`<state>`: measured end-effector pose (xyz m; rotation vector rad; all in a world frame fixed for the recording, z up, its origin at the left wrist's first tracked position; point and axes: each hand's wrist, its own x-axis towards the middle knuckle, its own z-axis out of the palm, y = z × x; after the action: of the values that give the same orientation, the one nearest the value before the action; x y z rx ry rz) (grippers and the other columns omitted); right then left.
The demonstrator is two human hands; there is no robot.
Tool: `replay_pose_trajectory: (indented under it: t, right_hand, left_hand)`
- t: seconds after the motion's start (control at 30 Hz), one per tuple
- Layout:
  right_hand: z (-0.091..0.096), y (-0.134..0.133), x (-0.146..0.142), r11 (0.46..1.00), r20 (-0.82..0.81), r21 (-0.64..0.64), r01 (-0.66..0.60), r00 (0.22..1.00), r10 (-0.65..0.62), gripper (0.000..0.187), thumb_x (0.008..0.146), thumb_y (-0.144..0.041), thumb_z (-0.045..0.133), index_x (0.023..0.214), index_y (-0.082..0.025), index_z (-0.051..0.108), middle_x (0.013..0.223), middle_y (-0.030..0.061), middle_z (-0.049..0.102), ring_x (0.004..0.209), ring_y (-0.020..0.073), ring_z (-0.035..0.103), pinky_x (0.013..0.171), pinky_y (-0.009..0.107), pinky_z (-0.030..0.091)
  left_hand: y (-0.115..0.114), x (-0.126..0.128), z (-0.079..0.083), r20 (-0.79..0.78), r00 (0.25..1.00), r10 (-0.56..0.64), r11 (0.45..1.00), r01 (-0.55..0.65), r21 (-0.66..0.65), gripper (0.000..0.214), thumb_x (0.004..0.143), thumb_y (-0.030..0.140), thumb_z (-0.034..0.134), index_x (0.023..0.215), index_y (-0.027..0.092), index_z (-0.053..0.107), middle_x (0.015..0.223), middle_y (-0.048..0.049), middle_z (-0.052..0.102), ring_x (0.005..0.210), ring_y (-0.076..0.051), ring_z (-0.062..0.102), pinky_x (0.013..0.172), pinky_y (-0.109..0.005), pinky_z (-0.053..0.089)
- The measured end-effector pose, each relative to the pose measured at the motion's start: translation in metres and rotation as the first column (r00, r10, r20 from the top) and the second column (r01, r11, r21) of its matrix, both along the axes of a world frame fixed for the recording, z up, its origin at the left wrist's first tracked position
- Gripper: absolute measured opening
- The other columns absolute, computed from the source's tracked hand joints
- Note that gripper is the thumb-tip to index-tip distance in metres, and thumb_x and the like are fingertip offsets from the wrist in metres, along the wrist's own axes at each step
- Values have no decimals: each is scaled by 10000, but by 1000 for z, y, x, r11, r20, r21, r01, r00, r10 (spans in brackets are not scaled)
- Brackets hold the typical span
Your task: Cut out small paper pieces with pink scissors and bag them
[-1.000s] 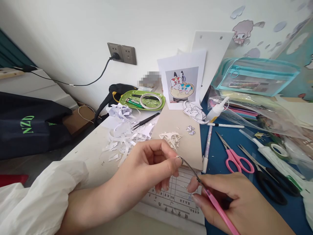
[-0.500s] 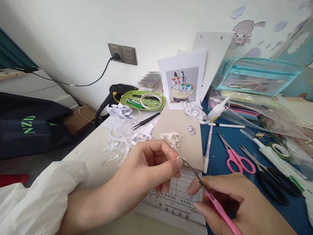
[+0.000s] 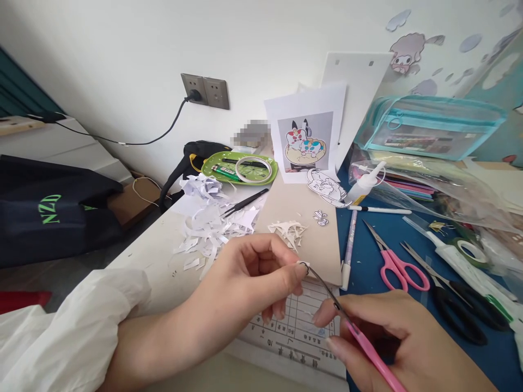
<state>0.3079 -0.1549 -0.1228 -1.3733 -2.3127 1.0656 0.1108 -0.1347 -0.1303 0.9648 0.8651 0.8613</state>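
Note:
Between its thumb and index finger, my left hand (image 3: 257, 286) pinches a tiny paper piece (image 3: 303, 265) with a black printed outline. My right hand (image 3: 392, 332) grips pink-handled scissors (image 3: 359, 335), whose thin blade tips touch the edge of that piece. Below both hands lies a printed form (image 3: 298, 321). Beyond my fingers, a greyish board (image 3: 322, 247) bears small paper scraps (image 3: 290, 231) and a little cut-out (image 3: 321, 218). A larger black-and-white cut-out (image 3: 327, 188) rests at the board's far end, by a propped printed picture (image 3: 308, 141).
Paper strips (image 3: 204, 228) and black tweezers (image 3: 247, 202) lie left of the board. Behind them sits a green tray (image 3: 220, 177) with a tape roll. On the blue mat are pink scissors (image 3: 402, 269), black-handled scissors (image 3: 455, 305), a pen (image 3: 349, 250) and a glue bottle (image 3: 363, 185).
The scissor blades have shifted very slightly against the paper piece. Both hands keep almost the same pose, and the whole view has moved a little.

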Motion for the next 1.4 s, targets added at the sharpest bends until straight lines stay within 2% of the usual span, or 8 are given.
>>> replay_pose_trajectory:
  t: [0.23,0.33,0.5,0.8,1.2,1.4]
  right_hand:
    - [3,2,-5,997,-4,72,17,1000,-16,134,617,-85,612,657,-198,672,423,-42,541,354,105,511,336,134,416]
    - [4,3,-7,997,-5,71,27,1000,-27,135,627,-87,611,661,-202,672,431,-39,551,357,109,510,334,140,420]
    - [-2,1,-5,1000,12,-12,28,1000,-28,146,663,-99,581,709,-213,662,516,-29,597,425,123,542,387,151,450]
    - [-19,-3,2,992,-38,-118,43,998,-48,142,716,-112,535,741,-211,634,553,-47,492,484,108,456,431,164,412]
    - [-8,-3,-1,969,-99,-226,104,987,-129,105,719,-190,556,765,-219,645,561,-29,532,501,130,490,446,181,412]
    - [-9,-4,1,969,-110,-236,79,988,-108,111,711,-173,559,759,-218,648,551,-39,520,485,114,475,446,167,410]
  left_hand:
    - [0,-1,0,-21,1000,5,1000,-5,-3,188,783,238,667,644,145,581,504,62,518,395,-28,437,387,-116,354]
    - [0,0,0,-21,1000,9,1000,-9,0,187,785,226,660,638,144,579,494,65,513,391,-26,432,387,-114,356]
    - [0,1,1,-27,1000,16,1000,-16,4,180,788,208,653,637,147,577,496,68,517,396,-25,438,391,-109,368]
    - [-2,-1,-1,-42,999,-2,1000,3,9,182,802,228,647,649,159,576,498,70,514,402,-29,441,394,-108,367]
    - [1,0,0,-21,1000,-1,1000,2,5,189,796,243,660,646,152,589,499,63,518,396,-34,434,387,-121,359]
    - [0,-1,-1,-30,1000,0,1000,0,-1,179,787,258,667,661,156,592,501,63,519,399,-38,441,384,-120,358]
